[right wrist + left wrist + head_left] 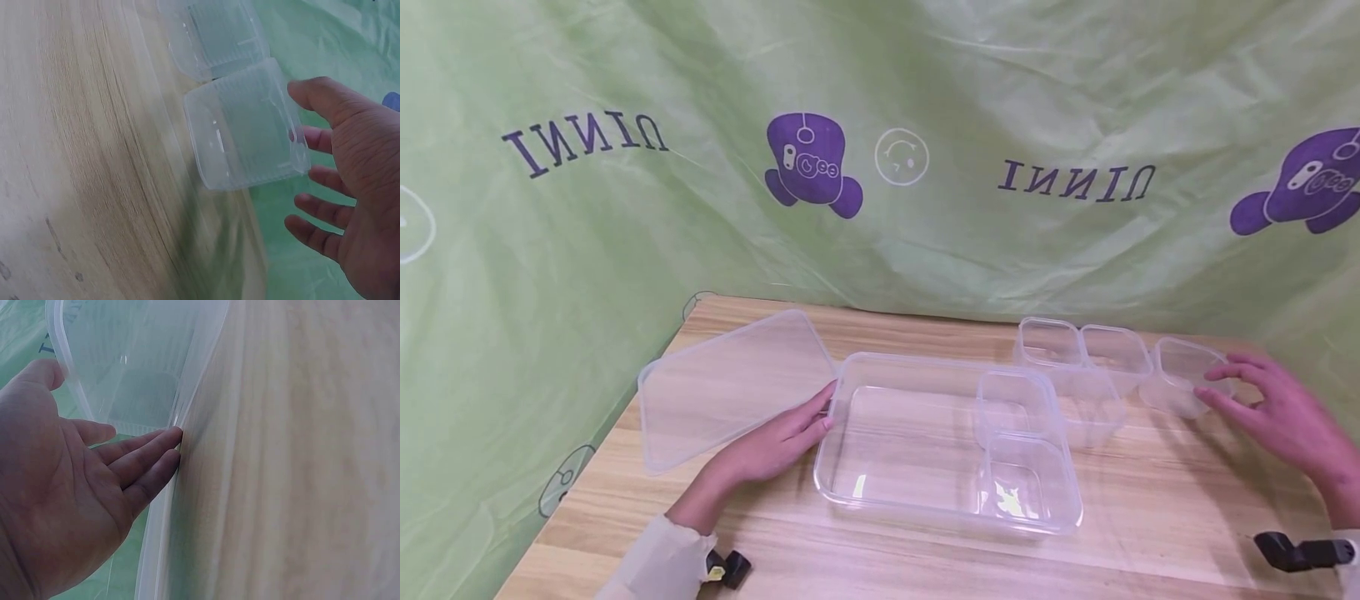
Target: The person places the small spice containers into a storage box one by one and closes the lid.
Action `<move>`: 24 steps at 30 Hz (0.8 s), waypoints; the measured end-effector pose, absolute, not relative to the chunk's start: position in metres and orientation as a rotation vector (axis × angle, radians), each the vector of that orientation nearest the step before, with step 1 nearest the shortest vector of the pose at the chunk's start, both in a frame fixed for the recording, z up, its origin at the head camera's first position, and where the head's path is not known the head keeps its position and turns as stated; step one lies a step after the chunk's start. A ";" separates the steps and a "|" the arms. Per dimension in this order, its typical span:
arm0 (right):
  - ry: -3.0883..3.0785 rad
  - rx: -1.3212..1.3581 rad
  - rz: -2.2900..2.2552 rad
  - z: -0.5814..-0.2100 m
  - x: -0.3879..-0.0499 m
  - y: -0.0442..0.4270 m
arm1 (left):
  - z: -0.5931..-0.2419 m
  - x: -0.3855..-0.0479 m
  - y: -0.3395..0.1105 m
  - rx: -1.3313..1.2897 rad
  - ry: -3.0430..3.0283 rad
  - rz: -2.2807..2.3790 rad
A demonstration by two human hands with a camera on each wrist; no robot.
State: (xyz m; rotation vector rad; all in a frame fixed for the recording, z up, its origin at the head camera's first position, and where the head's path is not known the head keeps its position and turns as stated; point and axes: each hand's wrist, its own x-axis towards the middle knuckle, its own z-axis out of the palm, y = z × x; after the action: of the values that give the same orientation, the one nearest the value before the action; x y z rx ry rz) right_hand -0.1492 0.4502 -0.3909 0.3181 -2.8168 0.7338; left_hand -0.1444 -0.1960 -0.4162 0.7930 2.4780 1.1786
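A pale cream sleeve (658,562) with a black plastic wrist device (737,570) lies nearest, leading to the left hand (778,442), whose loosely extended fingers touch the left end of a large clear rectangular plastic box (910,450). At the box's right end stand two small clear plastic cups, a far inner cup (1017,408) and a near inner cup (1018,483). The right hand (1281,412) spreads wide around a rightmost small clear rounded-square plastic cup (1180,392); whether it touches, I cannot tell. A clumsy sideways close could knock that cup into the adjacent clear square cup (1112,354), and a hard push from the left could drive the box into the clear cup just beyond its right wall (1088,412). The flat translucent rectangular plastic lid (737,392) reaches the left edge of the pale wooden table (1150,533), so a nudge might tip it off. Green printed cloth (940,250) bounds the back; bare wood lies in front and right.
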 end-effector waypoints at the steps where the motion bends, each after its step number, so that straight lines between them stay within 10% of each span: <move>1: -2.816 0.320 0.744 -0.392 -0.149 0.450 | -0.417 -0.145 -0.196 0.792 2.478 1.177; 24: -2.851 0.377 0.874 -0.399 -0.159 0.458 | -0.417 -0.145 -0.197 0.784 2.493 1.164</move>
State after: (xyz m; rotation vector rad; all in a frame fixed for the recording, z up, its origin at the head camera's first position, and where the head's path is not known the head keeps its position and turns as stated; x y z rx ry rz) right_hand -0.1594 0.4577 -0.3991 0.3768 -2.8512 0.8736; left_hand -0.1446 -0.1966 -0.4169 0.7835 2.4934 1.1639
